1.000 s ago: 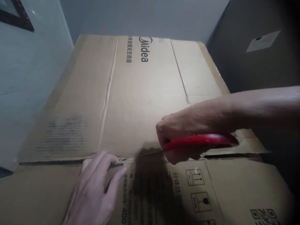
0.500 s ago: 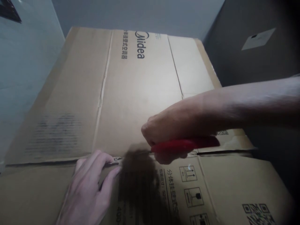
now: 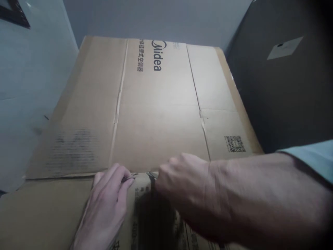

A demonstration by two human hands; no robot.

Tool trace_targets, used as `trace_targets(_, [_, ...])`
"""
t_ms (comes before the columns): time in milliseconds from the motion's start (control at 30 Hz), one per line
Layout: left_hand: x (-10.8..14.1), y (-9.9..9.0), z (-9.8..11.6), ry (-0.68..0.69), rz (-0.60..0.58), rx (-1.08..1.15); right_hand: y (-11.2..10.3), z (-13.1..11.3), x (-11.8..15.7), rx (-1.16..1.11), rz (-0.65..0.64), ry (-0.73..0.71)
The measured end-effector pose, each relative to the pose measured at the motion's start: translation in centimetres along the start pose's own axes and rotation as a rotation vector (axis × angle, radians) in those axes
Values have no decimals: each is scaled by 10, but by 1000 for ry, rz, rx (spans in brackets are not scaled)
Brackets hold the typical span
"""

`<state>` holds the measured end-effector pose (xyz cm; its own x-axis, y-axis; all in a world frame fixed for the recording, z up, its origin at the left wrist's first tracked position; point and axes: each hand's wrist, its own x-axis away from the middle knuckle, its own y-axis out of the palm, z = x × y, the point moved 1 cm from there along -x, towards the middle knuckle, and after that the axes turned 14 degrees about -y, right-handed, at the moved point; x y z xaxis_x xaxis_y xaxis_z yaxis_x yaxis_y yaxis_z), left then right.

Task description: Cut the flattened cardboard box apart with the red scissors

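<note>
A large flattened cardboard sheet (image 3: 158, 135) with "Midea" print leans away from me. Along its fold, the lower cardboard panel (image 3: 49, 205) comes toward me. My left hand (image 3: 109, 201) pinches the torn or cut edge at this fold between thumb and fingers. Just right of it, my right hand (image 3: 179, 184) is a closed fist, lower on the panel side of the fold. In it is a red box cutter (image 3: 197, 233), nearly all hidden by the hand and forearm; only a dark red edge shows. Its blade is out of sight.
A pale wall or panel (image 3: 33, 69) rises on the left, and a grey wall (image 3: 156, 17) stands behind the cardboard. On the right is a dark surface (image 3: 283, 97) with a white label (image 3: 284, 48). Brown tape (image 3: 239, 93) runs down the cardboard's right edge.
My right hand has come down and toward me, its wrist turned so the red box cutter is now mostly hidden. My left hand still pinches the fold. The view has shifted slightly.
</note>
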<state>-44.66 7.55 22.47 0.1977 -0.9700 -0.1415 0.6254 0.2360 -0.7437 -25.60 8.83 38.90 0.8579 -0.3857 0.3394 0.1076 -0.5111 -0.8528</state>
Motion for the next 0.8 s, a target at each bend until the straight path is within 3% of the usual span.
trace_targets(100, [0,1,-2,14,9,-5,-19,6,-13,-47,-219,200])
trace_targets(167, [0,3,-3,27,1,-7,-33,11,-25,-105,-281,343])
trace_targets(233, [0,3,-2,40,-1,-6,-37,12,-36,-107,-280,385])
trace_targets(300, [0,1,1,38,-18,-9,-33,9,-41,-62,-261,320])
trace_targets(433, [1,-6,9,-30,-98,-20,-18,-5,-39,80,-197,-7])
trace_targets(533, [1,-9,12,-30,-111,-31,-14,-3,-29,103,-167,60])
trace_targets(600, [1,-9,12,-14,-114,-34,-8,11,-22,13,-154,124])
trace_targets(800, [-1,-1,7,28,-88,-16,29,84,-23,-184,-57,-23])
